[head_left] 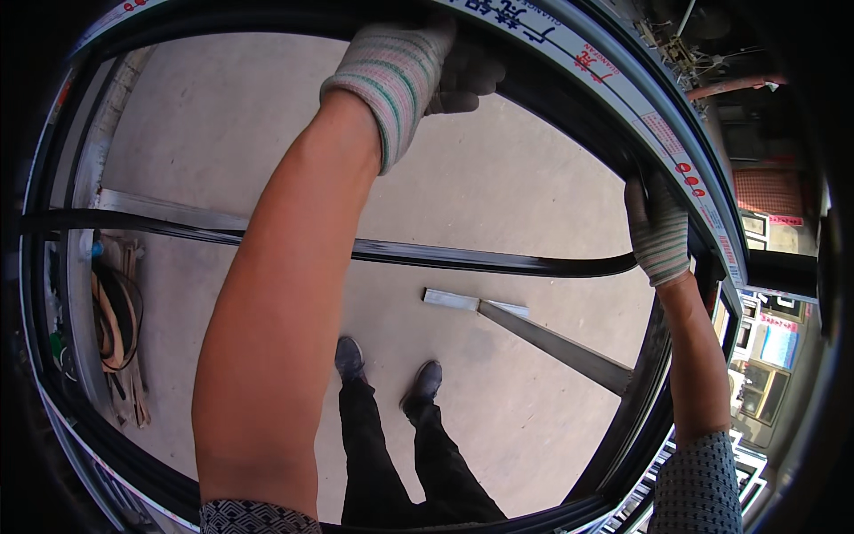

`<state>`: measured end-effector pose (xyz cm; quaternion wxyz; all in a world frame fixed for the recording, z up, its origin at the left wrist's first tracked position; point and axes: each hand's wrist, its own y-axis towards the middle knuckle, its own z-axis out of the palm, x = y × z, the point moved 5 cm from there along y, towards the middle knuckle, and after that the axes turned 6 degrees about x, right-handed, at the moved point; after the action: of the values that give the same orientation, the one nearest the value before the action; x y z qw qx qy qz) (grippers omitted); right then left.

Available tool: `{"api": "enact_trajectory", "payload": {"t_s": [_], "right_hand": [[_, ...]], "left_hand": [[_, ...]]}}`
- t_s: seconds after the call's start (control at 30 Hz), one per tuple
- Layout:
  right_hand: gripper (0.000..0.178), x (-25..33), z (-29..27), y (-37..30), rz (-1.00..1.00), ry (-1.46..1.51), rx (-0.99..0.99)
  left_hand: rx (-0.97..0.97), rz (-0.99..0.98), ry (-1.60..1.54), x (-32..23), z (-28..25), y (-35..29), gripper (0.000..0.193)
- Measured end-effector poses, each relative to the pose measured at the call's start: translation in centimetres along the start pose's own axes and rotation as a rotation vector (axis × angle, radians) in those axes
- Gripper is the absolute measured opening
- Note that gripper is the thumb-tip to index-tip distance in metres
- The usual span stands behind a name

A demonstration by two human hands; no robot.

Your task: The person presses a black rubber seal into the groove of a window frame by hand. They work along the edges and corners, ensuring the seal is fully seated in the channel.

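Observation:
A large window frame [614,89] with black inner edges and white printed film surrounds the view. My left hand [418,71], in a striped knit glove with dark fingers, is at its far bar. Those fingers curl against the bar, and their tips are partly in shadow. At the far right corner, my right hand [660,222], gloved alike, is closed against the frame's inner edge. A long black rubber strip [480,260] crosses the opening from the left side, passes below my left forearm and bends up into my right hand. What lies under the right fingers is hidden.
Through the frame show the concrete floor, my shoes [422,384] and a metal support bar [560,347] with a crosspiece. Another metal bar [169,210] lies at the left, near a coiled dark band and pale bundled material [116,311]. More frames [769,392] stand at the right.

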<state>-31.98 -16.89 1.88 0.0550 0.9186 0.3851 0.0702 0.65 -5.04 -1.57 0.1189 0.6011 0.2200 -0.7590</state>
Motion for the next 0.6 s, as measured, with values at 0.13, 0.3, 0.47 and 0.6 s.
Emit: {"api": "enact_trajectory", "payload": {"t_s": [0.13, 0.3, 0.47, 0.6], "right_hand": [[0.025, 0.4, -0.2, 0.5, -0.058, -0.058, -0.030], [0.026, -0.4, 0.1, 0.2, -0.006, 0.023, -0.014], [0.028, -0.5, 0.0, 0.3, -0.026, -0.003, -0.032], [0.026, 0.5, 0.0, 0.5, -0.039, -0.018, -0.020]], "left_hand": [[0.059, -0.079, -0.115, 0.1, -0.2, 0.7, 0.037], [0.097, -0.061, -0.189, 0.8, 0.0, 1.2, 0.040], [-0.011, -0.042, 0.036, -0.9, 1.6, -0.5, 0.039], [-0.021, -0.051, 0.066, -0.4, 2.7, -0.1, 0.040]]}}
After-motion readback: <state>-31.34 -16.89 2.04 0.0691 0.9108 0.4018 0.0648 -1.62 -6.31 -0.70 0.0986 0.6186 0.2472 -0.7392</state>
